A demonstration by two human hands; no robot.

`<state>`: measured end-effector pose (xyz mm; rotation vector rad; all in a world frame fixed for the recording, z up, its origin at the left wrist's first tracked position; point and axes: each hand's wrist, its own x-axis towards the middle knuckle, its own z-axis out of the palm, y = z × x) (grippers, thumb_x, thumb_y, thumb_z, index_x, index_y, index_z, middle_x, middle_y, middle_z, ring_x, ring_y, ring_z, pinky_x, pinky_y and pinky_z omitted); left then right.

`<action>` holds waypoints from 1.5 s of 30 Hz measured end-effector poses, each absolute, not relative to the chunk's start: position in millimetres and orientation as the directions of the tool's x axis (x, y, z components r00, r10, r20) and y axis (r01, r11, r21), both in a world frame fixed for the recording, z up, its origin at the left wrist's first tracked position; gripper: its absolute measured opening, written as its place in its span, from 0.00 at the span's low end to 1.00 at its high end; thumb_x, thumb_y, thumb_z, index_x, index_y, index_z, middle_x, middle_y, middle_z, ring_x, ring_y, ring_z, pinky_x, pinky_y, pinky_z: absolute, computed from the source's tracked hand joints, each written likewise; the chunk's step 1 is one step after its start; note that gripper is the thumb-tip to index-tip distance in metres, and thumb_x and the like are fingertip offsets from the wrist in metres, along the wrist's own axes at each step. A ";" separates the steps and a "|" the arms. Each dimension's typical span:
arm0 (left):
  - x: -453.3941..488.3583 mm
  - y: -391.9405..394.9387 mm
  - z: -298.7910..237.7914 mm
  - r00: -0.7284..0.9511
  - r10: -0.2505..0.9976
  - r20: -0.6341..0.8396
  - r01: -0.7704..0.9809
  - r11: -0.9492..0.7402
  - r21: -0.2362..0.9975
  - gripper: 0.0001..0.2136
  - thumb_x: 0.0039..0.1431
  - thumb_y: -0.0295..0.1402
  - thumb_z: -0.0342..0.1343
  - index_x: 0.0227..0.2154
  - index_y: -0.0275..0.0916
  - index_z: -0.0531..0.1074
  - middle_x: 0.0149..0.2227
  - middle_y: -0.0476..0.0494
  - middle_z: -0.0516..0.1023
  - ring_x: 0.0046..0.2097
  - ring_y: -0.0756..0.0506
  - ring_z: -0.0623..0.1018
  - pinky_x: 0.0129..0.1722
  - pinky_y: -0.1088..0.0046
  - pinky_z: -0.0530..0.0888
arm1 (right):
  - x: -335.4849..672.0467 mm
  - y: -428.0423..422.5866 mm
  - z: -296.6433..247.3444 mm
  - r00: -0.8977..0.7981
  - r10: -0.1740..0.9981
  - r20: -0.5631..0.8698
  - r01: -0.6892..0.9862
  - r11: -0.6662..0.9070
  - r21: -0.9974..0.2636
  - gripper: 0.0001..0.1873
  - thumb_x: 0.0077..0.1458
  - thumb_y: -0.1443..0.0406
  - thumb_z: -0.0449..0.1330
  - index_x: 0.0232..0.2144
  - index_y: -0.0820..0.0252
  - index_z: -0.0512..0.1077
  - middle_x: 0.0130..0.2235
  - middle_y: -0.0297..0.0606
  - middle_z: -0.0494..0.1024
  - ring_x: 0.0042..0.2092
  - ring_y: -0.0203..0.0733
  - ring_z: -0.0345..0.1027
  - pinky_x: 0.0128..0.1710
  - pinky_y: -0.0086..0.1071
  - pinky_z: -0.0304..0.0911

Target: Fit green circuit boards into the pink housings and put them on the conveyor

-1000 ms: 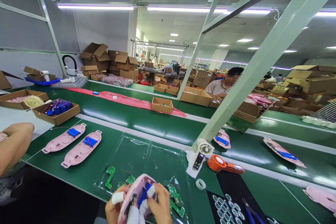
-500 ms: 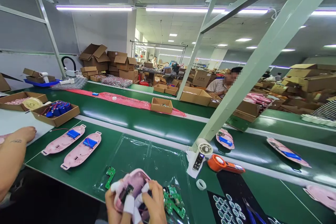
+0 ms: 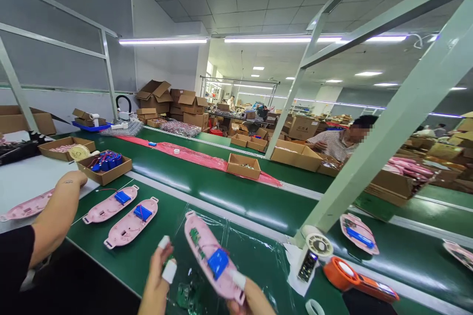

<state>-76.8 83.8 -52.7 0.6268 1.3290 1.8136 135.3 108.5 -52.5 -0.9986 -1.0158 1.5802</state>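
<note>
The right hand (image 3: 251, 302) clenches a pink casing (image 3: 207, 251) carrying one blue battery (image 3: 218, 263); the left hand (image 3: 155, 280), just beside it, is released. Two more casings (image 3: 131, 222) lie lower left on the green desk (image 3: 88, 246).

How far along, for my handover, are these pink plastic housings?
Done-looking: two pink plastic housings on the green conveyor belt have blue batteries fitted. In hand: a third pink housing, held by right hand, left hand beside it, blue battery in place. Left: green circuit boards on a clear plastic bag.
</note>
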 end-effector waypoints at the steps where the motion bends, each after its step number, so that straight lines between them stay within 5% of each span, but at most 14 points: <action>1: -97.5 86.0 -59.3 -0.660 0.749 0.047 -0.094 -0.145 0.985 0.30 0.48 0.48 0.57 0.52 0.39 0.66 0.58 0.33 0.67 0.61 0.31 0.66 0.62 0.52 0.61 | 140.0 126.8 -46.8 -0.160 0.970 -0.183 -0.329 -0.227 -0.917 0.16 0.49 0.56 0.67 0.27 0.65 0.72 0.22 0.37 0.77 0.19 0.35 0.70 0.19 0.27 0.69; 2: -120.5 87.0 -63.5 -0.737 0.669 0.092 0.064 -0.067 0.996 0.32 0.48 0.48 0.55 0.54 0.35 0.64 0.60 0.31 0.63 0.61 0.30 0.66 0.62 0.53 0.61 | 145.0 147.2 -40.7 -0.118 0.965 -0.233 -0.373 -0.260 -0.890 0.13 0.50 0.59 0.67 0.29 0.65 0.72 0.24 0.37 0.77 0.21 0.32 0.70 0.20 0.25 0.69; 5: -186.8 86.1 -63.1 -0.862 0.506 0.030 0.079 0.076 0.994 0.41 0.44 0.37 0.58 0.61 0.24 0.55 0.67 0.24 0.48 0.65 0.24 0.56 0.66 0.53 0.50 | 158.8 214.3 -25.0 0.026 0.937 -0.348 -0.490 -0.291 -0.822 0.06 0.61 0.66 0.58 0.33 0.65 0.69 0.27 0.32 0.75 0.24 0.27 0.68 0.23 0.20 0.66; 9: -230.2 91.4 -55.1 -0.814 0.555 -0.174 -0.122 0.130 0.984 0.31 0.56 0.27 0.49 0.63 0.23 0.51 0.57 0.22 0.66 0.58 0.30 0.70 0.59 0.51 0.66 | 175.2 286.9 -17.2 0.194 0.864 -0.464 -0.553 -0.294 -0.779 0.11 0.63 0.61 0.57 0.43 0.64 0.69 0.36 0.33 0.74 0.29 0.30 0.69 0.26 0.26 0.68; 11: -235.9 99.6 -56.0 -0.750 0.611 -0.254 -0.221 0.131 0.966 0.25 0.59 0.23 0.47 0.60 0.23 0.56 0.43 0.30 0.75 0.43 0.37 0.82 0.50 0.57 0.76 | 184.6 307.5 -16.8 0.258 0.835 -0.487 -0.574 -0.273 -0.772 0.13 0.62 0.60 0.57 0.46 0.63 0.69 0.41 0.36 0.74 0.35 0.34 0.71 0.32 0.31 0.71; 14: -240.5 114.5 -60.3 -0.711 0.616 -0.339 -0.302 0.168 0.938 0.18 0.59 0.20 0.46 0.53 0.21 0.62 0.27 0.41 0.76 0.26 0.45 0.81 0.37 0.63 0.80 | 199.3 321.1 -17.0 0.352 0.799 -0.487 -0.593 -0.212 -0.776 0.15 0.62 0.60 0.58 0.48 0.62 0.68 0.45 0.39 0.74 0.40 0.38 0.72 0.38 0.36 0.71; 20: -245.9 122.2 -62.9 -0.711 0.637 -0.297 -0.241 0.177 0.954 0.10 0.56 0.21 0.49 0.41 0.32 0.69 0.39 0.40 0.75 0.30 0.47 0.79 0.41 0.62 0.80 | 203.4 301.9 -19.2 0.475 0.794 -0.380 -0.542 -0.076 -0.837 0.15 0.62 0.60 0.57 0.49 0.62 0.67 0.46 0.39 0.73 0.39 0.37 0.71 0.36 0.34 0.71; 23: -242.8 112.6 -59.8 -0.711 0.664 -0.231 -0.146 0.182 0.972 0.15 0.54 0.24 0.51 0.45 0.36 0.69 0.44 0.41 0.74 0.35 0.44 0.79 0.46 0.60 0.77 | 184.6 265.6 -13.8 0.324 0.907 -0.268 -0.471 -0.091 -0.877 0.13 0.60 0.63 0.58 0.47 0.62 0.68 0.44 0.38 0.75 0.39 0.36 0.72 0.36 0.33 0.72; 26: -230.9 103.1 -44.2 -0.656 0.734 -0.177 -0.070 0.174 0.982 0.17 0.50 0.31 0.54 0.45 0.39 0.71 0.41 0.44 0.78 0.38 0.41 0.79 0.40 0.65 0.78 | 158.1 215.1 -0.3 -0.046 0.978 -0.204 -0.360 -0.207 -0.910 0.20 0.47 0.66 0.68 0.44 0.63 0.73 0.42 0.41 0.77 0.39 0.42 0.75 0.35 0.35 0.74; 30: -192.1 96.5 -2.6 -0.453 0.890 0.044 0.285 0.098 0.953 0.19 0.48 0.41 0.54 0.43 0.41 0.72 0.39 0.46 0.81 0.41 0.39 0.78 0.39 0.68 0.74 | 126.6 145.2 6.3 -0.357 0.901 -0.246 -0.197 -0.330 -0.923 0.35 0.46 0.50 0.66 0.55 0.54 0.67 0.49 0.48 0.74 0.32 0.46 0.77 0.14 0.33 0.69; 34: -141.3 87.9 31.9 -0.302 0.949 0.090 0.447 0.057 0.893 0.19 0.50 0.41 0.50 0.44 0.42 0.70 0.35 0.48 0.81 0.37 0.42 0.78 0.37 0.70 0.71 | 111.2 104.9 -25.5 -0.551 0.788 -0.275 -0.055 -0.363 -0.930 0.31 0.54 0.43 0.56 0.54 0.52 0.67 0.46 0.45 0.77 0.33 0.43 0.77 0.25 0.35 0.73; 38: -102.1 77.1 34.3 -0.393 0.915 0.094 0.343 0.051 0.938 0.22 0.53 0.45 0.50 0.51 0.44 0.62 0.39 0.47 0.80 0.28 0.46 0.75 0.31 0.71 0.70 | 100.6 107.0 -61.0 -0.507 0.832 -0.227 -0.025 -0.278 -0.960 0.22 0.59 0.53 0.58 0.49 0.60 0.69 0.47 0.41 0.76 0.45 0.44 0.73 0.43 0.43 0.71; 43: -61.3 69.5 -20.4 -0.470 0.883 0.006 -0.090 -0.055 0.994 0.38 0.53 0.48 0.55 0.64 0.45 0.46 0.56 0.34 0.71 0.56 0.37 0.73 0.52 0.60 0.71 | 89.0 107.1 -71.4 -0.485 0.852 -0.197 0.045 -0.201 -0.979 0.20 0.61 0.54 0.56 0.50 0.61 0.69 0.50 0.42 0.74 0.48 0.44 0.71 0.49 0.46 0.67; 45: -49.2 66.3 -51.0 -0.438 0.893 -0.108 -0.211 0.015 0.977 0.41 0.52 0.49 0.55 0.65 0.42 0.43 0.57 0.31 0.71 0.57 0.34 0.73 0.53 0.57 0.71 | 90.0 95.5 -72.8 -0.461 0.867 -0.192 0.099 -0.165 -0.981 0.22 0.61 0.52 0.55 0.51 0.59 0.69 0.51 0.42 0.75 0.51 0.46 0.70 0.53 0.46 0.64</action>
